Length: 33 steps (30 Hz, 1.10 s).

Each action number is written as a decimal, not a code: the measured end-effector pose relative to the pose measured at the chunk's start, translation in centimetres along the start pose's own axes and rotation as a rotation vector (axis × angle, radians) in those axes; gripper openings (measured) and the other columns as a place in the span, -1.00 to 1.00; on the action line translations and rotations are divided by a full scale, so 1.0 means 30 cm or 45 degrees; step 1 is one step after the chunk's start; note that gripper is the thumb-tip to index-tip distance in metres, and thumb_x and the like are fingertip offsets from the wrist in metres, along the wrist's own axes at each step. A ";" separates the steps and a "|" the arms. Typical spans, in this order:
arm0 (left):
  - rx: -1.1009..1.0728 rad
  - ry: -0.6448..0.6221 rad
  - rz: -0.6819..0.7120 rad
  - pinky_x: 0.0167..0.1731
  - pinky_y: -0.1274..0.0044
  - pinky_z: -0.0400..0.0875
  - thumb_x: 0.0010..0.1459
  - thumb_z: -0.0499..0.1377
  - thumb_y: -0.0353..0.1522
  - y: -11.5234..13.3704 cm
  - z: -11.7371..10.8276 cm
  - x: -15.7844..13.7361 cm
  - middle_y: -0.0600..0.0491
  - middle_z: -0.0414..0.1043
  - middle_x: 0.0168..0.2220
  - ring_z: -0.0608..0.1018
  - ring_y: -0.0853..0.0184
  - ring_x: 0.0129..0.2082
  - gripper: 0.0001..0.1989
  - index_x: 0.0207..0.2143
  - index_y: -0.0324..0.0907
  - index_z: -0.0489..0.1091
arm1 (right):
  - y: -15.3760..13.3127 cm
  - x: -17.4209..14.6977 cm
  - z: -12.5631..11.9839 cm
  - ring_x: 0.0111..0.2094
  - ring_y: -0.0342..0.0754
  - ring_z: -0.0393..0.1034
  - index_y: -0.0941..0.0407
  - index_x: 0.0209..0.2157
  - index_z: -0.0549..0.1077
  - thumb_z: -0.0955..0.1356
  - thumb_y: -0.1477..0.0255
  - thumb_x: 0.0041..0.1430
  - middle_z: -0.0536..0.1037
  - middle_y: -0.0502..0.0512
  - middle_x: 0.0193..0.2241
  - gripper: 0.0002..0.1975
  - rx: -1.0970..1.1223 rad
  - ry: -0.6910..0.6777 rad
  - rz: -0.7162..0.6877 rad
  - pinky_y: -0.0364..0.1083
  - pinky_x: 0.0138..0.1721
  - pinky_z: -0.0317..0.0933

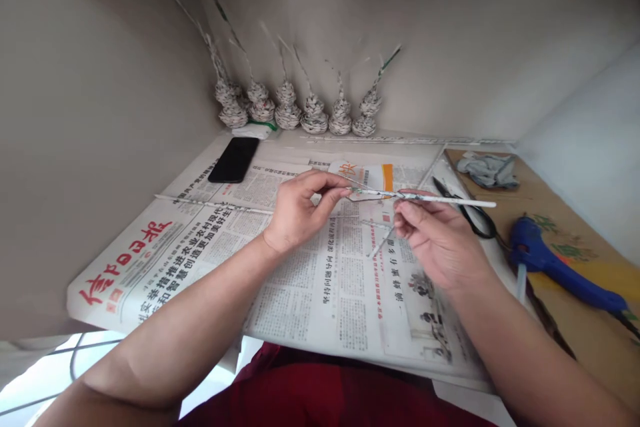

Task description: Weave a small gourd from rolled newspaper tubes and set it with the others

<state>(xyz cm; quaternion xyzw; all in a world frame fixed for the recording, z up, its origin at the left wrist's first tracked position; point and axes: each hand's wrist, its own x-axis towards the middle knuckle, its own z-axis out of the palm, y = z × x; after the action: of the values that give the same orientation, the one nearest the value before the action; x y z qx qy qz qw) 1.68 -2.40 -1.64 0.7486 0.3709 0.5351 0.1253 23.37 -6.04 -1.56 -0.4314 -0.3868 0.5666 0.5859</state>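
Both hands hold thin rolled newspaper sticks above the newspaper-covered table. My left hand point(306, 205) pinches the left end of the sticks between thumb and fingertips. With thumb and fingers closed, my right hand point(433, 230) grips a paper stick point(465, 201) whose white end points right. Thinner strands span the gap between the hands, and one stick slants down below the right hand. On the table left of my left hand lies another paper stick point(200, 201). Newspaper point(295, 307) spreads beneath both hands.
Several woven paper gourds point(314, 113) line the back wall. A black phone point(234, 160) lies at the back left. To the right are black scissors point(475, 219), a blue glue gun point(560, 273) and a crumpled grey cloth point(487, 169) on a cardboard sheet point(540, 193).
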 end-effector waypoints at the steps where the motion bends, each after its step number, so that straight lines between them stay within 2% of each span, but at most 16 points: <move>1: -0.002 -0.015 0.010 -0.34 0.54 0.46 0.21 0.28 -0.35 0.006 0.005 -0.004 0.06 0.62 -0.37 0.57 0.41 -0.41 -0.93 -0.29 -0.16 0.55 | 0.009 -0.006 0.005 -0.45 -0.17 0.41 0.01 -0.29 0.60 0.57 0.37 -0.07 0.56 -0.04 -0.43 -0.75 -0.018 -0.022 -0.005 -0.14 -0.44 0.30; 6: -0.025 -0.120 0.033 -0.31 0.52 0.49 0.21 0.27 -0.34 0.034 0.034 -0.027 0.04 0.61 -0.36 0.58 0.40 -0.39 -0.91 -0.29 -0.17 0.54 | 0.031 -0.024 0.032 -0.50 -0.13 0.38 0.02 -0.33 0.58 0.56 0.34 -0.06 0.51 -0.05 -0.57 -0.79 -0.095 -0.035 -0.055 -0.09 -0.47 0.28; 12: -0.144 -0.155 0.046 -0.31 0.54 0.49 0.17 0.32 -0.31 0.059 0.042 -0.041 0.04 0.60 -0.35 0.57 0.41 -0.39 -0.86 -0.25 -0.20 0.53 | 0.022 -0.029 0.039 -0.47 -0.15 0.38 0.00 -0.37 0.59 0.54 0.33 -0.02 0.51 -0.05 -0.52 -0.85 0.012 -0.080 -0.044 -0.11 -0.46 0.27; 15: -0.197 -0.157 0.042 -0.29 0.53 0.50 0.11 0.36 -0.29 0.064 0.044 -0.044 0.05 0.59 -0.37 0.57 0.42 -0.40 -0.79 -0.23 -0.20 0.52 | 0.021 -0.026 0.038 -0.46 -0.14 0.37 -0.03 -0.38 0.58 0.53 0.31 -0.03 0.51 -0.06 -0.49 -0.86 0.015 -0.088 0.029 -0.11 -0.46 0.27; 20: -0.200 -0.075 0.051 -0.34 0.57 0.48 0.13 0.35 -0.32 0.057 0.052 -0.046 0.07 0.58 -0.39 0.54 0.45 -0.44 -0.86 -0.32 -0.19 0.51 | 0.033 -0.017 0.037 -0.44 -0.15 0.38 -0.01 -0.36 0.56 0.54 0.32 -0.06 0.53 -0.06 -0.44 -0.81 0.078 -0.151 0.188 -0.12 -0.43 0.30; 28: -0.226 -0.014 0.215 -0.29 0.54 0.48 0.18 0.30 -0.34 0.071 0.037 -0.045 0.06 0.58 -0.37 0.55 0.43 -0.40 -0.91 -0.29 -0.18 0.51 | 0.030 -0.027 0.039 -0.48 -0.18 0.34 0.03 -0.40 0.56 0.52 0.27 0.00 0.51 -0.05 -0.46 -0.83 0.097 -0.283 0.270 -0.15 -0.46 0.29; 33: -0.187 -0.008 0.227 -0.27 0.51 0.49 0.20 0.29 -0.32 0.075 0.037 -0.045 0.07 0.56 -0.40 0.54 0.42 -0.41 -0.90 -0.31 -0.17 0.49 | 0.040 -0.025 0.039 -0.48 -0.20 0.35 0.05 -0.39 0.57 0.52 0.29 0.02 0.51 -0.06 -0.47 -0.84 0.192 -0.285 0.396 -0.18 -0.47 0.29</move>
<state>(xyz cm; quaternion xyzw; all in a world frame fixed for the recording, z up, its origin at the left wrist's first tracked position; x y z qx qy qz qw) 3.42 -4.64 -1.72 0.7690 0.2624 0.5675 0.1330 21.82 -6.73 -2.27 -0.3753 -0.3346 0.7219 0.4754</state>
